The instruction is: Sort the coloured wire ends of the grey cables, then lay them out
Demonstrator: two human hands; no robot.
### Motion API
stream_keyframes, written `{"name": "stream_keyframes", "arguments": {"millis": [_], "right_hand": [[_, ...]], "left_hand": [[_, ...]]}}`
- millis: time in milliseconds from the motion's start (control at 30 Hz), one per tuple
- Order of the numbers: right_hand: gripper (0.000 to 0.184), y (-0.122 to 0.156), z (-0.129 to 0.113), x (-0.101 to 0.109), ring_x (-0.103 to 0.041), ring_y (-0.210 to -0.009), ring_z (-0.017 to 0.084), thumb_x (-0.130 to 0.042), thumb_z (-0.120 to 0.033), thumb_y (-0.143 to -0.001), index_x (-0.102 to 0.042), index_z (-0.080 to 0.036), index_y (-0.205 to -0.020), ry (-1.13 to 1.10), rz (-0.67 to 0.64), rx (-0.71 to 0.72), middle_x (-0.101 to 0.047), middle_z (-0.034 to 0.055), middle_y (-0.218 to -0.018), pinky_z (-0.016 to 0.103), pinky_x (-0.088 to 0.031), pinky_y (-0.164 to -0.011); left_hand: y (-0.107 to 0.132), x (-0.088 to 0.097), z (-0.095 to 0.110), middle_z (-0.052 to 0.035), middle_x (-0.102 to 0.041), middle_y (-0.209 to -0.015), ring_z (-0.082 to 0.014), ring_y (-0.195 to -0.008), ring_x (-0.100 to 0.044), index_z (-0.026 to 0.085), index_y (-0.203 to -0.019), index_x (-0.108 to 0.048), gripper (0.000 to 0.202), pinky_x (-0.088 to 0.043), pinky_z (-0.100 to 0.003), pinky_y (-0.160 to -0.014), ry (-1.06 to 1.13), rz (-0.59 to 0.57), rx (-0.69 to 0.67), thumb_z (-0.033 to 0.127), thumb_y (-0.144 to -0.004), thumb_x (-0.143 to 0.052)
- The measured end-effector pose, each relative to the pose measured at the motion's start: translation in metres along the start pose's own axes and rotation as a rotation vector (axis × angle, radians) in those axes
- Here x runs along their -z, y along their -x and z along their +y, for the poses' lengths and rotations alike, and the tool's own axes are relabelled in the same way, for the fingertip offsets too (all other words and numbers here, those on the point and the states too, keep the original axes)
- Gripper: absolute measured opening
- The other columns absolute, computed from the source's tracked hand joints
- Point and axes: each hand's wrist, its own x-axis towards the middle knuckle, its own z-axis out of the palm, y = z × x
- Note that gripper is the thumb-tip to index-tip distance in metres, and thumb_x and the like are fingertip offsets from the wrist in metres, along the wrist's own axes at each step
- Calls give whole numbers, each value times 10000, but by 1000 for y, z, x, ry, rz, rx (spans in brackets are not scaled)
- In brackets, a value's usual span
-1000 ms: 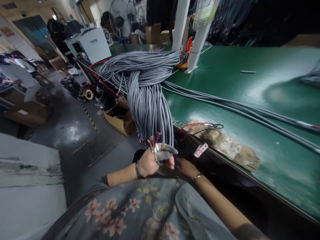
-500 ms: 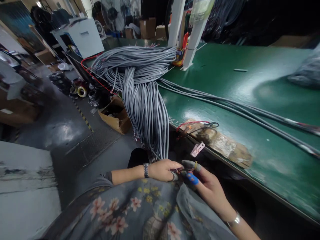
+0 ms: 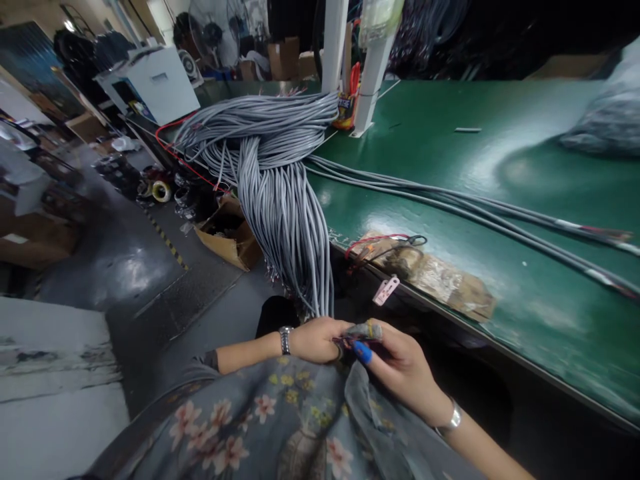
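Note:
My left hand is closed around thin dark and reddish wires close to my body. Against it, my right hand pinches the same wires between thumb and forefinger. A grey cover with a yellow band is on that forefinger, and blue tape wraps the thumb. Just beyond my left hand hangs a thick bundle of grey cables, draped over the bench edge. Whether the wires belong to one of these cables is hidden by my fingers.
The green bench stretches to the right, with several grey cables lying across it. At its edge sit a taped cardboard piece and a pink tag. An opened carton stands on the floor, left of the bundle.
My right hand has moved left, closer to my left hand, and its fingertips now close over the wires. The whole view has shifted slightly.

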Motion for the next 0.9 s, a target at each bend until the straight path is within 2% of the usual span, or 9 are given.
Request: {"name": "stream_keyframes", "arguments": {"millis": [133,233,367,433,500,600,700,800,900], "right_hand": [[189,7,-1,8,-506,-508,156,-666,-413,-742,-677,-236,-677,-18,90,-81,-590,32,-589,274,-419,-486],[207,14,3,16,-524,-529,169,-679,-436,-722,-675,-236,-670,-53,151,-132,-616,43,-619,283,-428,-497],[182,20,12,25,-577,-588,194,-688,-425,-719,-690,-243,-726,-81,227,-146,-657,52,-681,300,-475,-558],[173,19,13,26,-588,-602,196,-686,-415,-725,-696,-243,-745,-94,210,-145,-663,50,-690,303,-488,-578],[177,14,12,22,-580,-592,188,-682,-414,-731,-704,-239,-742,-104,129,-144,-661,48,-677,296,-484,-568],[209,6,10,12,-575,-590,178,-673,-431,-737,-712,-226,-750,-168,2,-172,-663,42,-666,290,-490,-582],[274,0,15,3,-596,-634,188,-684,-482,-711,-705,-216,-775,-317,41,-274,-682,39,-704,317,-515,-647],[320,-1,24,-2,-579,-614,175,-719,-512,-653,-683,-204,-735,-433,167,-379,-669,30,-682,308,-504,-618],[339,1,31,-5,-495,-510,124,-758,-498,-603,-650,-188,-683,-517,254,-480,-598,-6,-571,259,-435,-503]], "left_hand": [[11,6,10,-50,-702,-912,-193,-902,-626,175,-936,-694,208,-460,-261,-846,145,1,-21,187,-744,-616],[25,10,12,-110,-685,-1056,-225,-1042,-609,154,-1035,-679,329,-446,-311,-921,376,63,-23,383,-805,-624],[39,16,2,-141,-699,-971,-202,-802,-677,130,-1004,-679,438,-499,-273,-716,567,250,69,492,-757,-670],[42,17,-1,-137,-701,-937,-170,-690,-666,128,-992,-682,456,-481,-242,-631,567,327,97,510,-743,-678],[40,16,2,-131,-700,-932,-176,-714,-661,136,-1007,-683,476,-484,-251,-648,549,346,88,528,-737,-678],[27,11,16,-123,-684,-1009,-214,-907,-639,161,-1090,-663,467,-479,-311,-824,461,239,10,503,-773,-655],[9,3,26,-115,-648,-1107,-205,-963,-608,175,-1188,-614,467,-446,-319,-899,375,131,-81,474,-830,-593],[-5,-4,23,-85,-674,-945,-151,-745,-611,162,-1144,-627,441,-480,-265,-728,304,131,-14,482,-851,-548],[-11,-7,14,-28,-626,-654,-112,-550,-550,137,-886,-666,369,-437,-220,-561,174,188,112,486,-826,-562]]}}
